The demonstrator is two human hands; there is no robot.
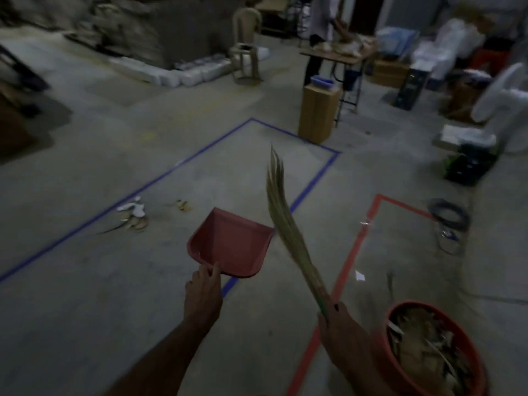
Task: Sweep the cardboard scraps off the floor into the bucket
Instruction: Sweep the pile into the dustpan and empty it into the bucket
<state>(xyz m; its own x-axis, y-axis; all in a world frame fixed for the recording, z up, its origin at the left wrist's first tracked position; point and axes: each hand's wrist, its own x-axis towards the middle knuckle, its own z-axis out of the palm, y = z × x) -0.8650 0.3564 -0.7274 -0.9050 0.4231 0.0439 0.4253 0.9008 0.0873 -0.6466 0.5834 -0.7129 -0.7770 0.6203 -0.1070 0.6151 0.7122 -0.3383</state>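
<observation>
The left hand grips the near edge of a red dustpan, fingers curled over its rim, and holds it off the floor with the pan looking empty. The right hand is wrapped round the bound handle of a grass broom, whose bristles point up and away, clear of the ground.

The scraps lie in a small heap on the concrete, well ahead and to the left, inside the blue tape, with a few smaller bits just beside them. One white fleck sits near the red tape. The bucket stands at the lower right, close to the right hand, already well filled with cardboard.

The scraps look thin, light and loose, so they will likely skid or flutter under a hard stroke; short, gentle sweeps toward a pan pressed flat should gather them. The soft bristles bend easily, so a grip low on the handle gives the best control.
</observation>
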